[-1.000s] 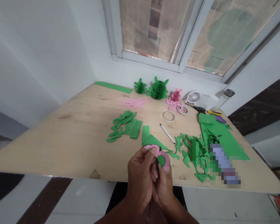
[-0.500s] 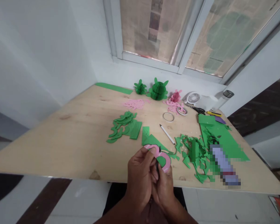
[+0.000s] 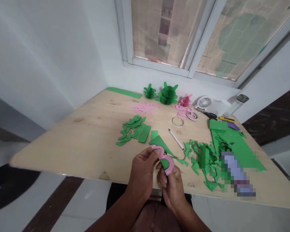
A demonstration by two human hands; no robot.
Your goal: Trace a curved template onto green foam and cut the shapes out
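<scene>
A curved pink paper piece with a green edge and middle [image 3: 169,165] is held just over the table's front edge. My left hand [image 3: 143,169] is closed, pinching this piece between thumb and fingers at its upper left. My right hand [image 3: 173,187] is wrapped round black-handled scissors [image 3: 166,177], largely hidden by the fingers and paper. Their dark tip shows at the notch between the paper's two curves. Just beyond the hands lies a green paper triangle [image 3: 161,143].
Green scraps [image 3: 204,158] spread to the right, and wavy green cutouts [image 3: 132,124] lie left. A white pen [image 3: 176,139], a tape ring [image 3: 178,121] and pink cutouts [image 3: 145,108] are farther back. Honeycomb paper figures [image 3: 168,95], a small fan [image 3: 204,102] and a bottle [image 3: 236,104] stand along the wall.
My right hand has moved slightly lower and away from my left hand. The pink paper has tilted a little. The whole view has shifted slightly.
</scene>
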